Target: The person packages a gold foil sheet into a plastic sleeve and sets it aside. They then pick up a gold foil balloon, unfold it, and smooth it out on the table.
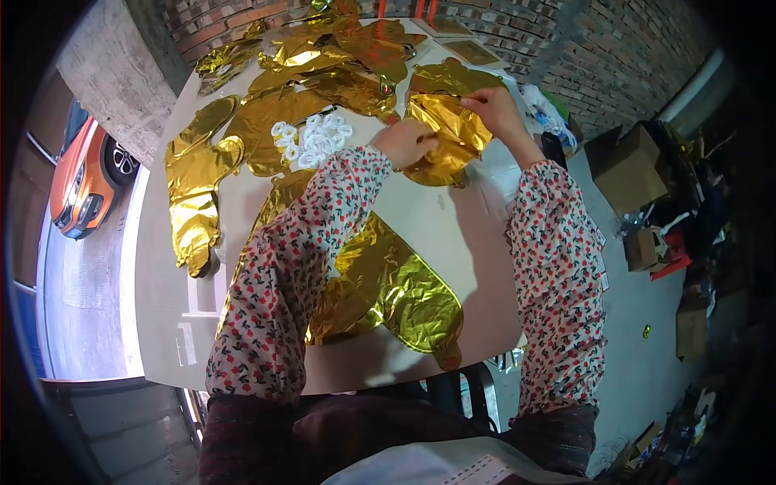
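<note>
Both hands are at a gold foil piece [449, 121] on the right side of the table. My right hand [493, 111] pinches its upper right edge. My left hand [404, 144] is at its left side with bent fingers; what the fingertips hold is hard to make out. A pile of white rings [319, 139] lies left of my left hand. Under and beside my left forearm lies a large flat gold foil piece [420, 299]. Another long gold foil piece [192, 190] rests at the table's left.
More gold foil covers the far part of the table [477, 242]. Clear plastic [495, 174] lies by the right edge. Cardboard boxes [630, 174] stand on the floor at right. A brick wall [517, 36] is behind, an orange car [85, 178] at left.
</note>
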Tool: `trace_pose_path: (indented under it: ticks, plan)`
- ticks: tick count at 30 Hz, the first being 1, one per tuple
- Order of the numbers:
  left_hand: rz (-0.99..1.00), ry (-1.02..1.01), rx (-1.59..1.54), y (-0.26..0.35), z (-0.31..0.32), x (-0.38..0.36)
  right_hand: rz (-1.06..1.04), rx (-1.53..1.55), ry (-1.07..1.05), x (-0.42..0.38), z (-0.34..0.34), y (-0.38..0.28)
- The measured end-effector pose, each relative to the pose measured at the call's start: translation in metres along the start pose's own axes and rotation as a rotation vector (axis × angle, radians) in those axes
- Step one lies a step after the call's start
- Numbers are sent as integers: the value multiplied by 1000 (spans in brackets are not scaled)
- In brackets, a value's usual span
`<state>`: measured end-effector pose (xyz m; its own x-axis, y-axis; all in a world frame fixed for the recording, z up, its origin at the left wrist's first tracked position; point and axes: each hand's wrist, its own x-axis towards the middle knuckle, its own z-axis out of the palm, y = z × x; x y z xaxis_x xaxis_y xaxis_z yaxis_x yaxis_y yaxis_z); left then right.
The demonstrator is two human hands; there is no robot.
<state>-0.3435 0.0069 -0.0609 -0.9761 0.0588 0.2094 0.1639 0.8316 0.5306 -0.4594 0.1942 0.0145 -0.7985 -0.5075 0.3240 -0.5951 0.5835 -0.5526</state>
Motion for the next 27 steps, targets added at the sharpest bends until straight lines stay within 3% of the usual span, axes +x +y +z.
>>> trace_pose_path:
  ticks: [1,4,6,7,11,13,20,23,26,27]
  plan:
    - [148,104,169,-9,7,-2,44,-36,-4,6,-7,-8]
    - [181,208,215,-14,14,-4,82,-32,67,15,-13,-10]
    - [46,80,266,-3,-3,-4,-9,110,215,25,-18,5]
    - [-18,17,291,-1,-9,-3,31,157,172,30,-24,9]
    - [156,415,106,7,-20,-5,0,207,17,35,-20,21]
    - [174,433,24,9,-17,4,-114,51,-45,29,-22,12]
    - [102,353,-177,33,-8,1,-78,-72,61,17,-12,-19]
    - [-26,520,-387,34,0,7,-84,-51,55,21,6,-8]
    - [87,731,-344,31,-1,23,-36,-58,-30,9,4,-25]
    - [124,651,-244,26,-5,25,-80,-85,-24,10,7,-20]
